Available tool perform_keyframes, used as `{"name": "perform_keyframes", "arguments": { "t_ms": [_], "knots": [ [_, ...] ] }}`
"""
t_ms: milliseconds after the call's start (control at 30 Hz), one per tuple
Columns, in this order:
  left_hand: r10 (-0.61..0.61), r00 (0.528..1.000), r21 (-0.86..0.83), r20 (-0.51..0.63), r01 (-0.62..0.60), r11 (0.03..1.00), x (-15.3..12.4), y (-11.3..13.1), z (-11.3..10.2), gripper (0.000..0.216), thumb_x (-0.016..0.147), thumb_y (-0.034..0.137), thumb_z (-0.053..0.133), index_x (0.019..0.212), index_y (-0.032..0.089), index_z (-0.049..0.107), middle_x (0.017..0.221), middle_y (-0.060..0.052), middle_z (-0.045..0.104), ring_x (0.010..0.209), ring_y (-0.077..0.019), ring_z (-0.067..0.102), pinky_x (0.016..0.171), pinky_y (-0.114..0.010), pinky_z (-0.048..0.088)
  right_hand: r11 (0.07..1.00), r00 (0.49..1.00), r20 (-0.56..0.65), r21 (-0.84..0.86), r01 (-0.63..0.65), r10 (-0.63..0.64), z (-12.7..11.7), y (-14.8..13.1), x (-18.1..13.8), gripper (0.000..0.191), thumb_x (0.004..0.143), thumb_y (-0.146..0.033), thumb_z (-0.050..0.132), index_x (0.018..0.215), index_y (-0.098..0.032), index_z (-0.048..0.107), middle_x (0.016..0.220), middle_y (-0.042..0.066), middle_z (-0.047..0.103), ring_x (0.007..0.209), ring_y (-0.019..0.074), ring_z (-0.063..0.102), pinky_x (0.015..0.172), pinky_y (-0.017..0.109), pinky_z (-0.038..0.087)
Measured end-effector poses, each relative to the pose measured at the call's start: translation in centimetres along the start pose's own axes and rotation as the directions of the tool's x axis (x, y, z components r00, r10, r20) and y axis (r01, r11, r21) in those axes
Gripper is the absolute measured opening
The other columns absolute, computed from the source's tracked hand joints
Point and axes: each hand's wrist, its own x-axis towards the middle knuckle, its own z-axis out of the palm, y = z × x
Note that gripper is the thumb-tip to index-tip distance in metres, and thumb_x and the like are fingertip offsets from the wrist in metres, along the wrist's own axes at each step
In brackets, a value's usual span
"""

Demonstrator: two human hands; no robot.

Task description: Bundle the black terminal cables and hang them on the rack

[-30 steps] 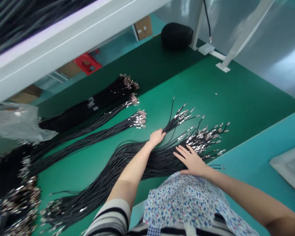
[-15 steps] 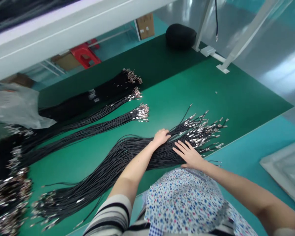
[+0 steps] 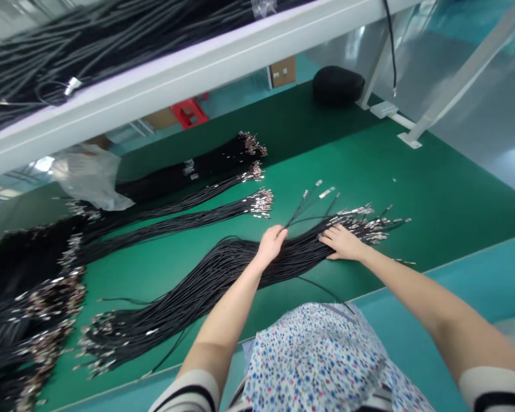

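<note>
A wide bundle of black cables [image 3: 223, 274] lies slantwise across the green table, with metal-tipped ends at both sides. Over its upper edge, my left hand [image 3: 271, 245] is closed on a few black cables, whose tips stick up and apart from the rest. My right hand [image 3: 345, 243] lies over the bundle further right, just short of the shiny terminals [image 3: 373, 223], its fingers curled round the cables. The cables under both palms are hidden.
Behind lie two thinner cable bundles [image 3: 189, 220] and a thick black one [image 3: 210, 163]. More cables [image 3: 21, 286] are heaped at left beside a clear plastic bag [image 3: 92, 177]. A white shelf beam [image 3: 163, 74] crosses above. A black pouch [image 3: 338, 86] sits near the post.
My left hand has lifted a few cable ends away from the bundle. My right hand has moved from resting spread to curling over the cables near their tips. The view has shifted.
</note>
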Motion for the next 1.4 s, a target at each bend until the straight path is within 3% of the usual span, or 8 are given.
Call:
{"name": "perform_keyframes", "arguments": {
  "t_ms": [200,333,467,800,967,1233,1333,1400],
  "knots": [
    [-0.04,0.989,-0.28,0.14,0.078,0.957,-3.4,0.1,-1.7,0.027,0.084,0.035,0.036,0.068,0.016,0.049,0.065,0.0,0.056,0.062,-0.0102,0.05,0.066,-0.022,0.04,0.891,0.968,-0.055,0.407,-0.202,0.245,-2.1,-3.8,0.4,0.052,0.066,-0.042,0.063,0.109,-0.014,0.056,0.111,0.015,0.053,0.107,0.0294,0.043,0.089,0.043,0.032],
    [0.018,0.985,-0.242,0.172,0.024,0.97,-6.0,0.3,-3.3,0.027,0.083,0.038,0.039,0.068,0.017,0.044,0.064,0.002,0.046,0.061,-0.0095,0.042,0.061,-0.021,0.035,0.188,0.917,0.001,0.979,-0.083,0.399,-5.2,-7.1,2.9,0.046,0.082,-0.046,0.044,0.119,-0.02,0.044,0.108,0.01,0.057,0.095,0.02,0.056,0.08,0.037,0.043],
    [0.002,0.974,-0.204,0.226,0.046,0.978,-9.1,0.0,-4.3,0.03,0.084,0.042,0.036,0.069,0.017,0.042,0.067,0.001,0.043,0.063,-0.0104,0.038,0.06,-0.022,0.033,-0.345,0.836,0.077,0.928,0.139,0.544,-7.9,-8.1,5.7,0.042,0.08,-0.047,0.047,0.115,-0.023,0.045,0.078,0.002,0.06,0.057,0.0106,0.055,0.054,0.026,0.044],
    [0.117,0.926,-0.212,0.359,-0.041,0.976,-10.0,0.5,-2.6,0.033,0.084,0.044,0.034,0.07,0.017,0.046,0.066,0.002,0.045,0.061,-0.01,0.04,0.058,-0.021,0.033,-0.173,0.813,0.187,0.979,-0.108,0.552,-6.6,-12.8,5.5,0.026,0.063,-0.038,0.067,0.067,-0.014,0.056,0.05,-0.003,0.051,0.04,0.009,0.045,0.041,0.023,0.037],
    [0.096,0.995,-0.211,0.025,-0.089,0.973,-8.2,0.5,-0.8,0.037,0.088,0.038,0.026,0.064,0.017,0.045,0.064,0.001,0.048,0.064,-0.0103,0.045,0.065,-0.022,0.035,-0.295,0.74,0.143,0.952,0.078,0.657,-5.8,-12.2,3.2,0.015,0.063,-0.026,0.064,0.068,-0.017,0.054,0.065,-0.001,0.056,0.06,0.0122,0.054,0.055,0.025,0.041],
    [-0.133,0.919,-0.091,-0.371,0.107,0.99,-7.0,0.3,0.9,0.04,0.089,0.04,0.023,0.063,0.019,0.045,0.058,0.0,0.05,0.058,-0.0115,0.048,0.064,-0.023,0.036,-0.364,0.851,0.066,0.919,0.151,0.52,-8.2,-14.1,1.9,0.046,0.069,-0.025,0.06,0.113,-0.02,0.05,0.061,-0.004,0.05,0.046,0.0081,0.044,0.048,0.024,0.033],
    [-0.102,0.966,-0.13,-0.237,0.073,0.989,-7.1,0.7,1.2,0.042,0.088,0.044,0.025,0.065,0.018,0.049,0.06,-0.001,0.053,0.06,-0.012,0.051,0.065,-0.024,0.037,-0.29,0.752,0.103,0.949,0.12,0.651,-8.4,-14.1,2.0,0.031,0.074,-0.037,0.057,0.096,-0.015,0.059,0.058,-0.002,0.051,0.047,0.0085,0.046,0.048,0.024,0.034],
    [0.002,0.996,-0.291,0.084,0.023,0.956,-7.4,0.8,1.2,0.044,0.086,0.048,0.027,0.068,0.016,0.051,0.06,-0.002,0.055,0.057,-0.0113,0.052,0.061,-0.024,0.038,-0.231,0.711,0.124,0.971,0.055,0.692,-8.1,-13.7,1.9,0.031,0.076,-0.042,0.055,0.088,-0.014,0.061,0.054,-0.002,0.05,0.046,0.0084,0.045,0.047,0.024,0.034]
  ]
}}
